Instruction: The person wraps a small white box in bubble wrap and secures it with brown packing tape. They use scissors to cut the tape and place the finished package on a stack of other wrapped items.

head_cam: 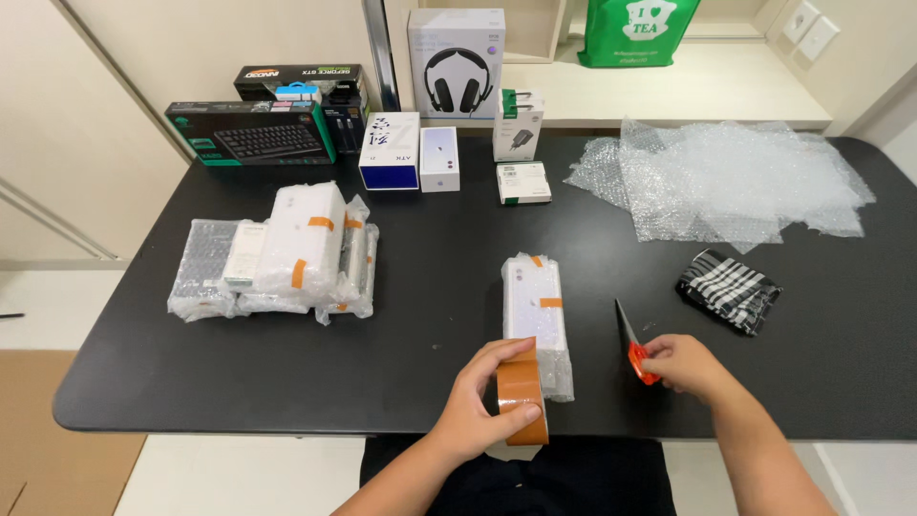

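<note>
left hand (482, 397) grips a brown tape roll (522, 394) at the near end of a bubble-wrapped box (537, 315) lying mid-tabletop (430, 287); right hand (683, 366) closes on orange-handled scissors (634, 346). taping appears in hand; cutting the tape looks next.

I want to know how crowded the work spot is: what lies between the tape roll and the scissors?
In the head view, only the near end of the bubble-wrapped box and bare black table lie between tape roll and scissors.
</note>
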